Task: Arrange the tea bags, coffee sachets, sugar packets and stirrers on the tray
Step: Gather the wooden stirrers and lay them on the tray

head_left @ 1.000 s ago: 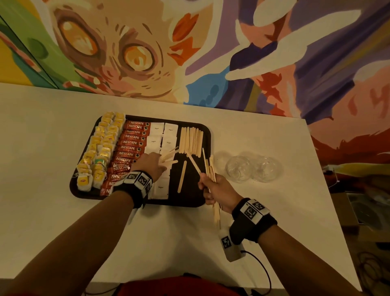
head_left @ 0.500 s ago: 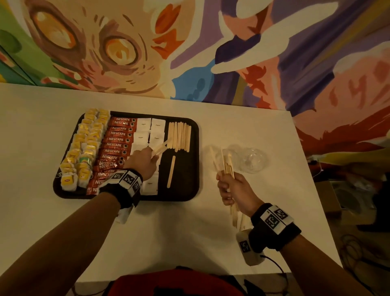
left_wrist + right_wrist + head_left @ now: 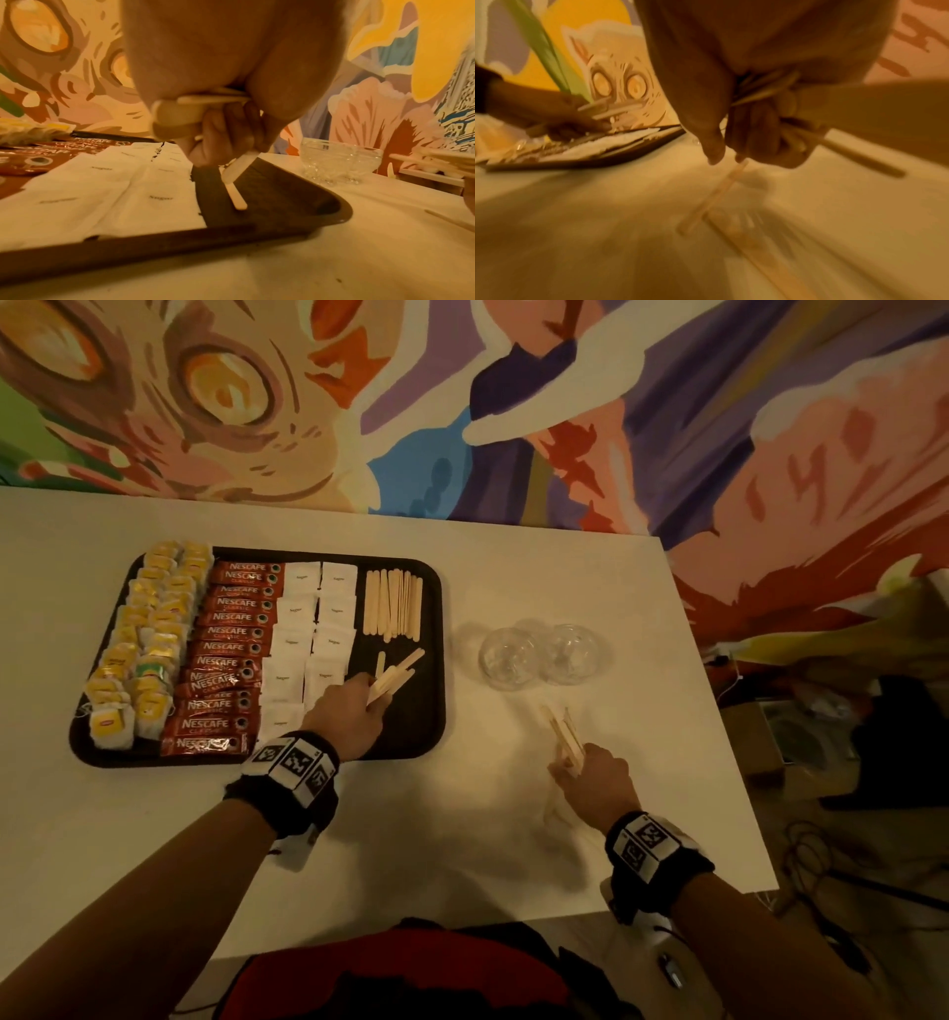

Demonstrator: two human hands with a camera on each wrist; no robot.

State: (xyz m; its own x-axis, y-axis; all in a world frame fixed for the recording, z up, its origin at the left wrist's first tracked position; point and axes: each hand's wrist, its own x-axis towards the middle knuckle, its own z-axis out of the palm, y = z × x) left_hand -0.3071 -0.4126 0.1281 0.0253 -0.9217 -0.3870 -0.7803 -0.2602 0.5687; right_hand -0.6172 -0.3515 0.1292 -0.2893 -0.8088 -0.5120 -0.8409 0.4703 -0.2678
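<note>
**Both hands full of stirrers, left one over the tray**

Your left hand grips a small bunch of wooden stirrers, fingers curled round them, above the bare right-hand part of the dark tray. One stirrer slants down from your fingers with its tip on the tray floor, just to the right of the white sugar packets. Ahead of your knuckles, a neat row of stirrers lies flat at the tray's far end. Beyond the sugar, further to that hand's left, lie the red coffee sachets and then the yellow tea bags, all in columns on the tray.

Your right hand is off the tray, over the white table, clenched round another bundle of stirrers that stick out forward and back from the fist. The right wrist view is blurred, but loose stirrers lie on the table beneath that hand. Two clear glass bowls stand ahead of it, between it and the wall.
</note>
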